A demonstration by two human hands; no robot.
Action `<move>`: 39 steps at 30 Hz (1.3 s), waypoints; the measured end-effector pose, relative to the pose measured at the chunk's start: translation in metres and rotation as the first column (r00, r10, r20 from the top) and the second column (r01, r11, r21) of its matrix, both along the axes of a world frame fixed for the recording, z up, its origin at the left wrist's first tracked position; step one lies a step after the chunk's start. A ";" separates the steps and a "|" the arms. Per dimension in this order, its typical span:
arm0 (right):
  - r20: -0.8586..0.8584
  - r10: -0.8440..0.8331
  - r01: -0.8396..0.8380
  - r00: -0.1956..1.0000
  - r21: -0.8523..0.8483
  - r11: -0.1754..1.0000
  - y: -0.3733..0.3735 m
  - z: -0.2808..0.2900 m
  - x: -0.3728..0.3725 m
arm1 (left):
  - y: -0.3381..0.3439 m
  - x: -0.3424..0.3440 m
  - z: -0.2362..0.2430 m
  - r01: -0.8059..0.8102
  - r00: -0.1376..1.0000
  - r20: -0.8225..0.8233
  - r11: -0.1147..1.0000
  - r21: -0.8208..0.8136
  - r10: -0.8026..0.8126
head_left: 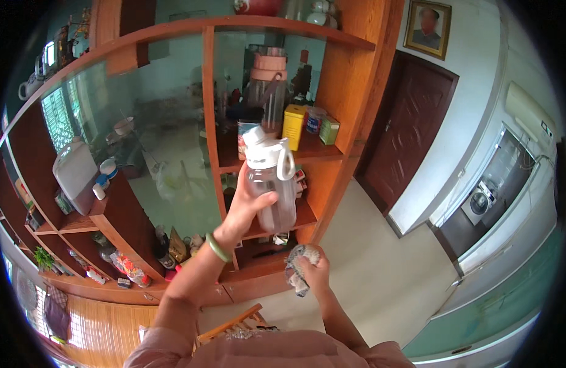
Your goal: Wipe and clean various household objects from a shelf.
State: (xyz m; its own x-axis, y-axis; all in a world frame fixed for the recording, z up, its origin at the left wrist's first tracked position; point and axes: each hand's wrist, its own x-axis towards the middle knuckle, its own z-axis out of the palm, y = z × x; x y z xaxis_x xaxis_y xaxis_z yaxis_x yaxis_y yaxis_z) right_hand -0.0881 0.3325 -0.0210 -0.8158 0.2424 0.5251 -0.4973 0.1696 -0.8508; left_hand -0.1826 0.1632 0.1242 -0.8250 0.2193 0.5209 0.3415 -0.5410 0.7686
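My left hand [252,202], with a pale green bangle at the wrist, grips a clear plastic bottle [274,205] with a white lid and loop handle, held upright in front of the shelving. Lower to the right, my right hand [315,270] holds a bunched, patterned grey cloth [297,265]. Behind the bottle, a taller clear bottle with a pink top [264,92] stands on a wooden shelf, beside a yellow tin [293,122], a small blue container [313,121] and a green box [329,130].
Wooden shelving [350,86] with glass panes fills the left and centre, holding assorted items. Below are a wooden chair [231,325] and a bamboo-slat surface [96,310]. To the right are tiled floor [375,282], a dark door [402,135] and a doorway showing a washing machine [479,199].
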 end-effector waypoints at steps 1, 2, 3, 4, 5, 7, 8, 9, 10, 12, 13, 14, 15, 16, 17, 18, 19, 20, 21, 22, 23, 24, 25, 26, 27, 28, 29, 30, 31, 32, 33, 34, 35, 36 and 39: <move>0.196 0.060 -0.018 0.979 -0.208 0.978 0.001 0.012 0.018 | 0.003 -0.007 0.007 0.018 1.000 0.004 0.999 -0.051 -0.018; 0.365 0.139 0.024 0.920 -0.407 0.913 0.006 0.020 0.030 | 0.012 -0.012 0.016 0.055 0.998 0.007 0.993 -0.103 -0.054; 0.463 -0.004 0.135 0.887 -0.249 0.959 0.011 0.008 0.035 | 0.020 -0.029 0.015 0.021 0.993 -0.109 0.989 -0.145 -0.037; 0.470 -0.006 0.142 0.882 -0.254 0.957 0.016 -0.009 0.039 | 0.030 -0.046 0.010 -0.019 0.975 -0.223 0.983 -0.182 -0.023; 0.469 -0.011 0.169 0.883 -0.296 0.940 0.021 -0.032 0.047 | 0.043 -0.055 0.008 -0.078 0.963 -0.270 0.974 -0.214 0.018; 0.442 -0.089 0.233 0.893 -0.282 0.931 0.028 -0.067 0.062 | 0.068 -0.066 0.007 -0.134 0.948 -0.314 0.959 -0.250 0.051; 0.469 -0.085 0.242 0.879 -0.286 0.927 0.031 -0.071 0.069 | 0.075 -0.073 0.001 -0.142 0.942 -0.332 0.958 -0.250 0.053; 0.531 -0.102 0.285 0.841 -0.276 0.918 0.035 -0.072 0.076 | 0.079 -0.071 -0.005 -0.149 0.951 -0.307 0.938 -0.313 0.049; 0.589 -0.117 0.325 0.800 -0.262 0.909 0.040 -0.074 0.084 | 0.081 -0.067 -0.021 -0.137 0.959 -0.279 0.935 -0.327 0.043; 0.605 -0.075 0.352 0.793 -0.354 0.867 0.050 -0.080 0.100 | 0.082 -0.061 -0.063 -0.236 0.929 -0.369 0.833 -0.501 0.041; 0.600 -0.140 0.380 0.788 -0.294 0.877 0.054 -0.080 0.104 | 0.079 -0.061 -0.096 -0.267 0.931 -0.359 0.787 -0.556 0.063; 0.591 -0.217 0.423 0.777 -0.235 0.875 0.062 -0.084 0.108 | 0.078 -0.040 -0.093 -0.303 0.937 -0.340 0.669 -0.679 0.079; 0.614 -0.244 0.419 0.751 -0.157 0.894 0.069 -0.093 0.112 | 0.064 -0.056 -0.138 -0.465 0.864 -0.483 0.597 -0.654 0.145; 0.612 -0.234 0.402 0.755 -0.151 0.903 0.069 -0.091 0.116 | 0.055 -0.073 -0.179 -0.504 0.859 -0.461 0.526 -0.685 0.222; 0.642 -0.260 0.443 0.721 -0.139 0.886 0.074 -0.084 0.121 | 0.060 -0.071 -0.181 -0.433 0.899 -0.325 0.497 -0.752 0.293; 0.663 -0.274 0.464 0.697 -0.126 0.877 0.077 -0.080 0.123 | 0.059 -0.080 -0.197 -0.569 0.813 -0.378 0.464 -0.679 0.443; 0.657 -0.276 0.451 0.702 -0.110 0.886 0.082 -0.084 0.125 | 0.054 -0.095 -0.211 -0.553 0.817 -0.319 0.496 -0.669 0.481; 0.681 -0.294 0.475 0.670 -0.090 0.875 0.089 -0.091 0.134 | 0.057 -0.103 -0.217 -0.523 0.829 -0.249 0.539 -0.660 0.500; 0.701 -0.297 0.479 0.649 -0.073 0.874 0.092 -0.091 0.135 | 0.052 -0.118 -0.231 -0.504 0.837 -0.174 0.610 -0.612 0.518; 0.698 -0.297 0.462 0.652 -0.055 0.885 0.094 -0.091 0.136 | 0.048 -0.127 -0.247 -0.589 0.758 -0.207 0.511 -0.626 0.619; 0.699 -0.280 0.464 0.658 -0.084 0.882 0.092 -0.086 0.138 | 0.048 -0.137 -0.258 -0.569 0.763 -0.177 0.516 -0.641 0.622; 0.701 -0.260 0.465 0.665 -0.116 0.878 0.086 -0.076 0.140 | 0.046 -0.142 -0.261 -0.549 0.767 -0.148 0.519 -0.656 0.624; 0.706 -0.234 0.441 0.668 -0.123 0.889 0.081 -0.065 0.141 | 0.048 -0.145 -0.266 -0.609 0.723 -0.191 0.481 -0.631 0.664; 0.712 -0.250 0.449 0.656 -0.103 0.887 0.081 -0.067 0.143 | 0.057 -0.146 -0.264 -0.656 0.686 -0.229 0.451 -0.605 0.690; 0.724 -0.234 0.436 0.649 -0.102 0.894 0.077 -0.067 0.142 | 0.047 -0.156 -0.273 -0.632 0.727 -0.215 0.513 -0.581 0.652; 0.738 -0.216 0.424 0.639 -0.103 0.900 0.075 -0.068 0.141 | 0.038 -0.163 -0.283 -0.660 0.705 -0.271 0.467 -0.589 0.655; 0.751 -0.277 0.415 0.600 0.005 0.910 0.079 -0.071 0.146 | 0.051 -0.161 -0.281 -0.646 0.695 -0.288 0.396 -0.653 0.659; 0.764 -0.296 0.436 0.573 0.022 0.900 0.085 -0.075 0.147 | 0.064 -0.156 -0.273 -0.625 0.689 -0.310 0.321 -0.711 0.655; 0.753 -0.225 0.459 0.618 -0.113 0.881 0.092 -0.076 0.144 | 0.067 -0.155 -0.268 -0.601 0.680 -0.284 0.293 -0.744 0.676; 0.732 -0.153 0.468 0.664 -0.247 0.848 0.098 -0.076 0.142 | 0.067 -0.156 -0.270 -0.574 0.666 -0.259 0.257 -0.778 0.700; 0.672 -0.300 0.278 0.677 0.143 0.950 0.108 -0.074 0.136 | 0.064 -0.163 -0.274 -0.601 0.623 -0.269 0.229 -0.766 0.735; 0.572 -0.417 0.074 0.706 0.527 0.847 0.120 -0.069 0.132 | 0.068 -0.161 -0.269 -0.590 0.657 -0.282 0.244 -0.770 0.700; 0.663 0.011 0.197 0.748 -0.238 0.951 0.118 -0.061 0.115 | 0.060 -0.171 -0.271 -0.488 0.696 -0.105 0.360 -0.795 0.710; 0.416 0.345 0.229 0.841 -0.852 0.470 0.114 -0.053 0.095 | 0.044 -0.178 -0.274 -0.480 0.692 -0.087 0.366 -0.798 0.717; 0.258 0.440 0.072 0.860 -0.916 0.395 0.115 -0.028 0.059 | 0.052 -0.160 -0.258 -0.522 0.657 -0.185 0.264 -0.811 0.731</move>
